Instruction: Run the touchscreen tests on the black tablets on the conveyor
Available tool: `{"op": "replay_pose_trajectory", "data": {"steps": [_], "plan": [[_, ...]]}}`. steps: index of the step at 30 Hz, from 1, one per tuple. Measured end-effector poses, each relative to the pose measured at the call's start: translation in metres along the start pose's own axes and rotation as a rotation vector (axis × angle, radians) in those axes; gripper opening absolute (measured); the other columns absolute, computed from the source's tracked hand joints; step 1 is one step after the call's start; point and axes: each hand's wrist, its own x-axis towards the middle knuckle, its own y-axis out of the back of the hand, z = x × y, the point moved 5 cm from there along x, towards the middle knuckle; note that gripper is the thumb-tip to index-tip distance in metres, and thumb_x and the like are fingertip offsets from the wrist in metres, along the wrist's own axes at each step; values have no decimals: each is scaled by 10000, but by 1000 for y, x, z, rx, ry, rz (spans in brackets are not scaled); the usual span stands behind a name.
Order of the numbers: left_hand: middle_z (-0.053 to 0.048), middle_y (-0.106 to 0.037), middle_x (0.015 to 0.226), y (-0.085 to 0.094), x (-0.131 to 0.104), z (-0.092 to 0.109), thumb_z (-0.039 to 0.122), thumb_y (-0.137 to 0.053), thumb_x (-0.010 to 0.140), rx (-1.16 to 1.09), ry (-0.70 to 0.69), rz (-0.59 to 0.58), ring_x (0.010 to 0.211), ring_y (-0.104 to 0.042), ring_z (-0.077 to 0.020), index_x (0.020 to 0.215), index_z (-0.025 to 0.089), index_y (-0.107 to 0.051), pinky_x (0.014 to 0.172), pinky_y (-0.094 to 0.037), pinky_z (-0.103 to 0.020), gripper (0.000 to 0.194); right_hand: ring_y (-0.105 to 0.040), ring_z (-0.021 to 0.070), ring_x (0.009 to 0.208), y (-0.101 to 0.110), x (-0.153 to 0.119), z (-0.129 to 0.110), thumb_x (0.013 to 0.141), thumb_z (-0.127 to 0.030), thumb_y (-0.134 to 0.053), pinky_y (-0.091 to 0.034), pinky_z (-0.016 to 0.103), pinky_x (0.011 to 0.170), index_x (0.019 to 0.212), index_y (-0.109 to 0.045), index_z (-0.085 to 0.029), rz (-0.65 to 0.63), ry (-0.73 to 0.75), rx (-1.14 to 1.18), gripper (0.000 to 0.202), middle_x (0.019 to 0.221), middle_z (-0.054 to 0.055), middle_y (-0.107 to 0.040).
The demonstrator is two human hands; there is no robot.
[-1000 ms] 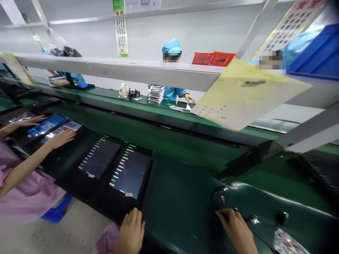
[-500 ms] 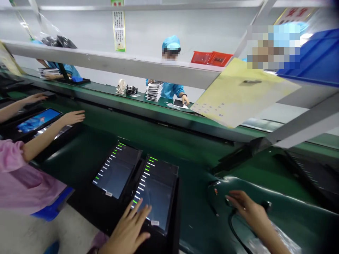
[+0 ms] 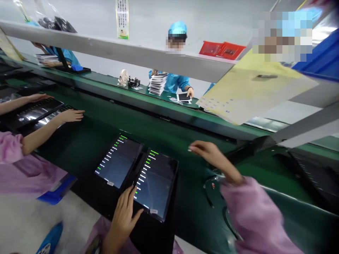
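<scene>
Two tablets with dark screens and lists of white and green text lie side by side on the bench: the left tablet (image 3: 119, 160) and the right tablet (image 3: 156, 185). At the lower left corner of the right one rests my left hand (image 3: 123, 213), its fingers stretched along the edge and the thumb spread. My right hand (image 3: 208, 152) is raised above the bench, beyond that tablet's right side. Its fingers are pinched together, and anything between the tips is too small to make out. Below my right forearm lie a short black cable (image 3: 208, 197) and another black cable (image 3: 230, 224).
At left, a co-worker's hands (image 3: 72, 115) rest at other tablets (image 3: 39, 111). Behind the bench runs a grey shelf rail (image 3: 127, 49) with a hanging yellow sheet (image 3: 246, 88). Across it, a person in blue handles a flat dark panel (image 3: 184, 97) beside a stack (image 3: 158, 84).
My right hand has moved up and left, away from the cables. My left hand has slid from over the right tablet's screen to its left edge. The co-worker's bright blue screen now looks dark.
</scene>
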Motion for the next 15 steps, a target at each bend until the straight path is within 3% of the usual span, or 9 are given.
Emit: {"op": "replay_pose_trajectory", "data": {"steps": [3,6,9,15], "plan": [[-157,-504,1514,-7,0,2,456,-524,997,53,9,-32,1362,-525,-310,1596,194,-219,1091,-487,-447,721,-569,159,633,-84,58,9,914,-362,-705,-446,261,596,737,-667,-155,-192,-89,59,275,651,9,-622],[-166,-490,1530,-12,4,4,388,-578,979,118,38,-61,1365,-515,-319,1603,159,-198,1093,-477,-447,766,-591,129,637,-138,83,24,976,-236,-657,-485,244,612,768,-629,-142,-330,-157,135,230,704,-13,-621],[-158,-512,1518,-15,8,4,282,-694,906,191,83,-114,1339,-537,-320,1595,158,-224,1076,-492,-442,843,-562,110,596,-158,91,35,997,-267,-667,-481,230,577,771,-604,-144,-421,-186,184,265,693,-39,-578],[-109,-526,1519,-12,11,4,154,-728,850,165,136,-179,1353,-522,-268,1608,206,-168,1107,-481,-403,944,-548,107,597,-160,99,46,984,-331,-692,-467,221,552,810,-618,-140,-512,-222,234,269,722,-24,-582]]}}
